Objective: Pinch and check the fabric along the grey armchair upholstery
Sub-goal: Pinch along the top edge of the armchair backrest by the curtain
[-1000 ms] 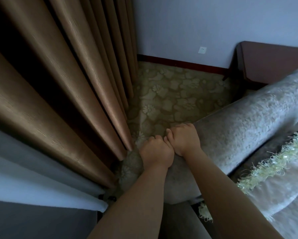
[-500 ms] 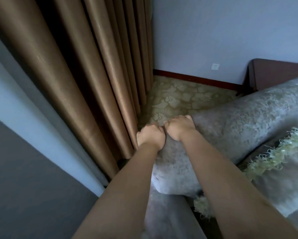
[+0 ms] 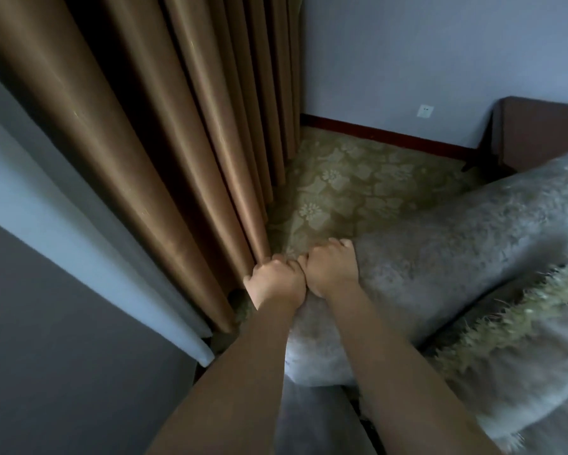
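Armchair upholstery (image 3: pixel 440 257), grey and plush, is lying under both sets of curled fingers, spreading away to their right. Left of the fingers, brown curtain (image 3: pixel 177 159) folds are hanging close. The left hand (image 3: pixel 276 284) is clenching the fabric's outer edge; touching it, the right hand (image 3: pixel 333 269) is gripping the same ridge. Beyond the fingertips, patterned carpet (image 3: pixel 358 178) is showing.
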